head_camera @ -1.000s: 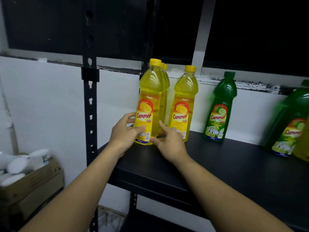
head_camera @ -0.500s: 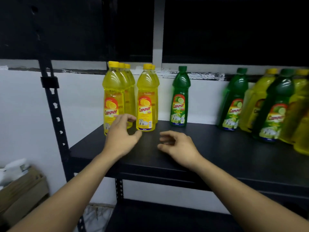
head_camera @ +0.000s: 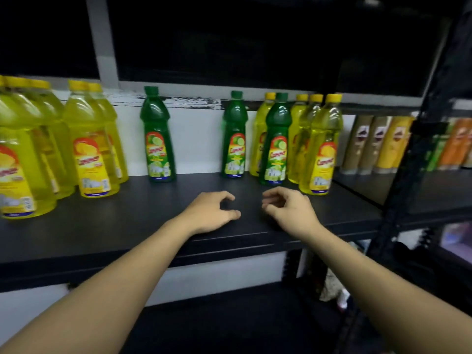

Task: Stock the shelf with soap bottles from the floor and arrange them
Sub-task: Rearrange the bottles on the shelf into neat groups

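Head view: left hand (head_camera: 212, 213), right hand (head_camera: 291, 210), grip loose, empty; leftmost bottle (head_camera: 15, 159) cropped.

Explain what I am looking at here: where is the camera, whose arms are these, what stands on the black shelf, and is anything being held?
There is no machine here. A person works bare-handed, and the single camera sits on their head, looking forward and down, so both forearms reach in from the bottom edge. The left hand and the right hand hang over the front of the black shelf with fingers loosely curled, holding nothing. Soap bottles stand upright on the shelf. From left to right there are the left yellow bottles, a lone green bottle, a second green bottle, then a cluster where a third green bottle stands among the right yellow bottles. The packs on the next rack are too blurred to name.
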